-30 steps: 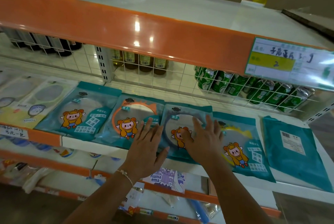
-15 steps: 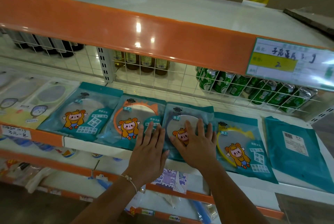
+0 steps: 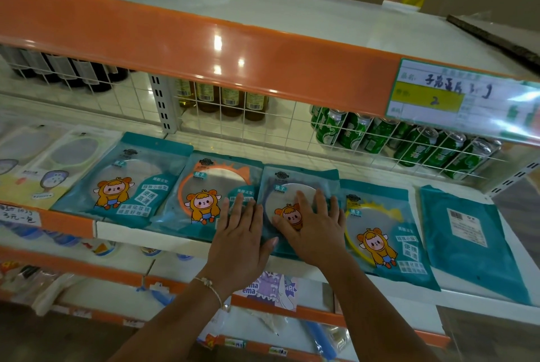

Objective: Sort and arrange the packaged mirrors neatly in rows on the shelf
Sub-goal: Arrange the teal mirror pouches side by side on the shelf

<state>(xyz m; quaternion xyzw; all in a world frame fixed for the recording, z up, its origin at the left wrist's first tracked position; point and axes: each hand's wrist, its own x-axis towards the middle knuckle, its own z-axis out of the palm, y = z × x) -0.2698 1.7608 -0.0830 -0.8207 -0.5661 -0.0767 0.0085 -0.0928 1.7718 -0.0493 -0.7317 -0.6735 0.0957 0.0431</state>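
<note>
1. Five teal mirror packs lie flat in one row on the white shelf [image 3: 365,177]; the grey-rimmed pack [image 3: 295,186], third from left, overlaps the orange-rimmed pack [image 3: 213,183] on its left and touches the yellow-rimmed pack [image 3: 382,233] on its right.
2. Near edges of the packs reach the shelf lip; bare shelf runs behind the row up to the wire grid [image 3: 263,121].
3. Face-down pack [image 3: 467,238] lies far right, a narrow gap beside it.
4. Right hand [image 3: 315,230] lies flat on the grey-rimmed pack, fingers straight and spread, gripping nothing.
5. Left hand [image 3: 242,236] lies flat, fingers straight, across the seam between orange-rimmed and grey-rimmed packs.
6. Behind the grid: green cans [image 3: 409,142], amber bottles [image 3: 222,98].
</note>
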